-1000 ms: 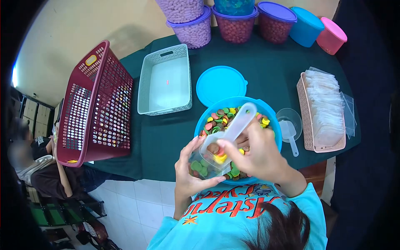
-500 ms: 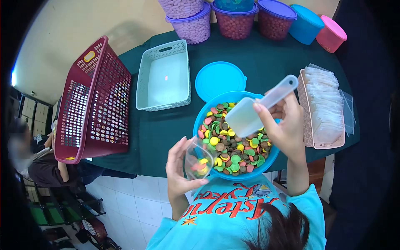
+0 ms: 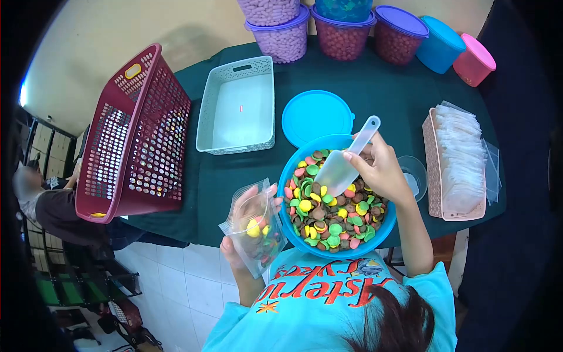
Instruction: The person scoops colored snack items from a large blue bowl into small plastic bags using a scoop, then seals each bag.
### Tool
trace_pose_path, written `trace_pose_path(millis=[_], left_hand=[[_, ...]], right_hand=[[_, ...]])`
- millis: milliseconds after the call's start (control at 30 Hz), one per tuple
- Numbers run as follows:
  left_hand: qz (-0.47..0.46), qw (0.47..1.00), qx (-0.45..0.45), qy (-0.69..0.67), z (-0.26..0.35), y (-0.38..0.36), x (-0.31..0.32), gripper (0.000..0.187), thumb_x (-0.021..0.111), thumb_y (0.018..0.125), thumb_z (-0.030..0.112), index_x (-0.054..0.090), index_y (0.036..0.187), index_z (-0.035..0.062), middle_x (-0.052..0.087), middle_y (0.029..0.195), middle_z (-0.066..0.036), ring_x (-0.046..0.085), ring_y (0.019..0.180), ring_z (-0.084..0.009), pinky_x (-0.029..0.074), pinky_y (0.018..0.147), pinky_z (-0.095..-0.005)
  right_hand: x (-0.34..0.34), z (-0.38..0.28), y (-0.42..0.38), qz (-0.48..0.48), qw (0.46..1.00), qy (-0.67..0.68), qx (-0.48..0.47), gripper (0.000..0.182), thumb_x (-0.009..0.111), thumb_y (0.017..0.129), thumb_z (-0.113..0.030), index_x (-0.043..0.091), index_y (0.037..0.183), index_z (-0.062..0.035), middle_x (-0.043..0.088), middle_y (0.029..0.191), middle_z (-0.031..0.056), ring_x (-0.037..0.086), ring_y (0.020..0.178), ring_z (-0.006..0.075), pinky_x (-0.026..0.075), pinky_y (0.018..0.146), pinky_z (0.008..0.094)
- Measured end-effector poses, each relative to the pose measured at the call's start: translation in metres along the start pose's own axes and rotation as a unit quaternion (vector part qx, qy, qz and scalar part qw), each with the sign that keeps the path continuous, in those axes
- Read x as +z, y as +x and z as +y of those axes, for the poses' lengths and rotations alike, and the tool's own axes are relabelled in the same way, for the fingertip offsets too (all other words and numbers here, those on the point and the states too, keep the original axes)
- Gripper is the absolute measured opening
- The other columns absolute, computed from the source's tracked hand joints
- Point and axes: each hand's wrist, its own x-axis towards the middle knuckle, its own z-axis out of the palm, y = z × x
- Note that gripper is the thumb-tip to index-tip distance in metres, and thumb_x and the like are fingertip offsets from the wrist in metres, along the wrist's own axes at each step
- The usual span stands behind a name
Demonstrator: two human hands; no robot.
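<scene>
While left hand (image 3: 233, 254) holds newly turned bag (image 3: 257, 236), right hand (image 3: 382, 168) grips scoop (image 3: 338, 170), shifted leftward

Apparently "Asteri…" on turquoise shirt (image 3: 293, 328)

the right hand (image 3: 382, 170) hides some bowl rim (image 3: 338, 255); the upper lilac tub (image 3: 270, 10) is cropped.

A turquoise shirt (image 3: 311, 326) with short sleeves (image 3: 433, 293) bears orange-red lettering (image 3: 335, 293), an orange starburst (image 3: 268, 307) and a greyish figure (image 3: 368, 268).
</scene>
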Motion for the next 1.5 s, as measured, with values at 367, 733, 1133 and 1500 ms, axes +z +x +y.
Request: trace_pose_path(millis=[367, 733, 1133, 1500], left_hand=[[-0.053, 0.996, -0.012, -0.064, -0.001, -0.01, -0.016, 0.096, 0.029, 0.072, 0.074, 0.023, 0.131, -0.0021, 0.031, 0.127, -0.031, 0.046, 0.107, -0.0355, 0.037, 0.091, -0.0457], [-0.136, 0.904, 0.015, -0.404, -0.01, 0.006, -0.007, 0.097, 0.021, 0.074, 0.074, 0.017, 0.134, -0.0031, 0.025, 0.131, -0.03, 0.037, 0.116, -0.037, 0.034, 0.095, -0.0438], [-0.027, 0.963, -0.145, -0.227, -0.015, 0.008, 0.04, 0.069, 0.021, 0.088, 0.052, 0.027, 0.128, -0.0031, 0.04, 0.125, -0.022, 0.047, 0.11, -0.0314, 0.038, 0.092, -0.0432], [-0.051, 0.998, 0.004, 0.049, -0.022, 0.006, 0.046, 0.033, 0.043, 0.088, 0.02, 0.044, 0.111, -0.0046, 0.054, 0.104, -0.015, 0.054, 0.096, -0.0195, 0.042, 0.085, -0.0337]], right_hand=[[-0.004, 0.005, -0.014, -0.025, 0.997, 0.028, 0.071, 0.033, 0.06, 0.081, -0.015, 0.044, 0.101, 0.0047, 0.062, 0.082, 0.0181, 0.062, 0.078, 0.0216, 0.051, 0.065, 0.033], [-0.008, -0.004, -0.016, -0.042, 0.987, -0.051, 0.147, 0.031, 0.059, 0.081, -0.024, 0.055, 0.081, 0.007, 0.06, 0.057, 0.0141, 0.06, 0.047, 0.0178, 0.047, 0.046, 0.0262], [-0.009, -0.042, -0.045, 0.024, 0.995, -0.08, 0.048, 0.029, 0.056, 0.083, -0.022, 0.057, 0.075, 0.006, 0.054, 0.051, 0.0104, 0.05, 0.042, 0.0122, 0.038, 0.042, 0.0257], [0.01, -0.034, -0.054, 0.008, 0.988, 0.042, -0.15, 0.01, 0.055, 0.077, -0.007, 0.058, 0.082, 0.002, 0.056, 0.063, 0.0091, 0.055, 0.054, 0.017, 0.043, 0.054, 0.0269]])
